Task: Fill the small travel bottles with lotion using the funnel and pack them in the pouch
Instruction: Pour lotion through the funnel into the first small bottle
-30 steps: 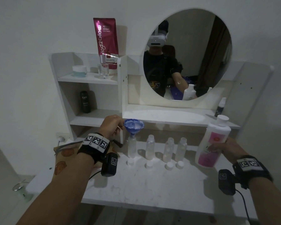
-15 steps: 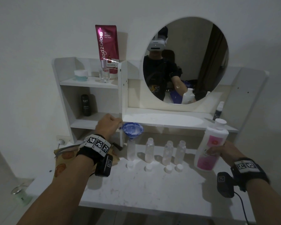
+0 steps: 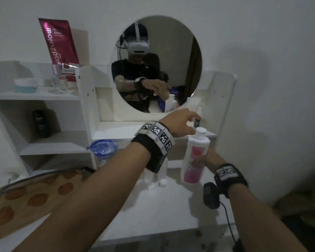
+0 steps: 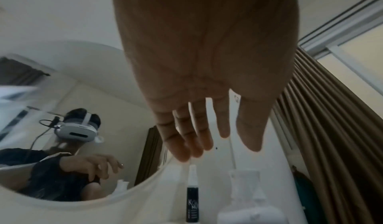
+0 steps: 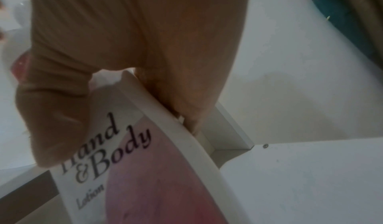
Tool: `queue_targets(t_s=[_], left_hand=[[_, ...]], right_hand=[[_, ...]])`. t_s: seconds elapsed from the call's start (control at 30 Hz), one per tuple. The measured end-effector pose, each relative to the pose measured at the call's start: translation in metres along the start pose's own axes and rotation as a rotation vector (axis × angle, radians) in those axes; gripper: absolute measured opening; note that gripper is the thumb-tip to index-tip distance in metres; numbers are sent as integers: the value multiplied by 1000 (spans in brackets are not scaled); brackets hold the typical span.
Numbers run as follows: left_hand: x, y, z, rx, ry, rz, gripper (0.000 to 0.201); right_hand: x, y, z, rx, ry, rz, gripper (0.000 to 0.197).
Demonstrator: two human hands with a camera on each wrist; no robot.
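My right hand [image 3: 203, 160] grips the white and pink lotion bottle [image 3: 194, 160] upright at the right of the counter; in the right wrist view the fingers of that hand [image 5: 116, 117] wrap its "Hand & Body" label [image 5: 145, 170]. Reaching across, my left hand [image 3: 189, 122] hovers just over the bottle's white cap [image 3: 201, 132], fingers straight and holding nothing [image 4: 219, 147]. The blue funnel [image 3: 102, 148] sits in a small clear bottle on the left. My left forearm hides the other small bottles; loose white caps [image 3: 162, 182] lie in front.
The brown pouch [image 3: 35, 193] with orange spots lies at the counter's left. A small black spray bottle [image 4: 192, 206] stands on the shelf [image 3: 116, 131] under the round mirror [image 3: 158, 64]. Shelves on the left hold a jar, a glass and a black bottle.
My left hand has let go of the funnel and swung right across the small bottles to the lotion bottle's cap. The right hand keeps its hold on the bottle.
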State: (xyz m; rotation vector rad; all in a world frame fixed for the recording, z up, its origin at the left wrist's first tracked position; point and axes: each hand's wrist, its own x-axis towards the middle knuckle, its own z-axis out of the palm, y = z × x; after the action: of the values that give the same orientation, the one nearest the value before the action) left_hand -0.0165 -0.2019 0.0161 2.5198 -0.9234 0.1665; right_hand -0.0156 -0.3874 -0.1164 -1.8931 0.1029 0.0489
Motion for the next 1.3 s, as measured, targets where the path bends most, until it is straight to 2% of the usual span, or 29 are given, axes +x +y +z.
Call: queue_targets(t_s=[0.13,0.27,0.37,0.47,0.53,0.6,0.67,0.73,0.8,0.87,1.03,1.2,1.3], left_hand=[[35,18,17,69,-172,-5,56],[53,20,25,160,-225,-17,43],[59,22,24,156,-140,-27,34],[55,26,10,76,-7,-43,35],[42,27,1,33,60,-36,39],[19,28,2,2,66,-19,39],[-6,26,21,27,3,-18,32],[-27,21,59,89,-165,-23,28],[-40,16,105,130,-348,-43,31],[-45,7,147,171,-442,-71,38],[-45,-9,196,181,-453,-106,42],[-44,-17,206,174,-405,-94,42],[-49,-16,200,154,-360,-82,52]], right_hand=[[4,5,-3,0,-21,-17,50],[3,5,-3,-3,-30,-3,42],[3,6,-6,-13,-37,0,38],[5,10,-9,-18,-51,-10,37],[7,11,-13,-41,-60,-19,36],[7,12,-18,-58,-61,-26,36],[6,13,-23,-69,-39,-34,37],[4,14,-28,-56,-2,-33,33],[2,16,-32,-38,26,-25,31],[1,19,-33,-20,32,-22,35],[-2,26,-34,2,28,-34,44],[-2,32,-33,-29,8,-37,42],[-1,35,-28,-72,42,-54,40]])
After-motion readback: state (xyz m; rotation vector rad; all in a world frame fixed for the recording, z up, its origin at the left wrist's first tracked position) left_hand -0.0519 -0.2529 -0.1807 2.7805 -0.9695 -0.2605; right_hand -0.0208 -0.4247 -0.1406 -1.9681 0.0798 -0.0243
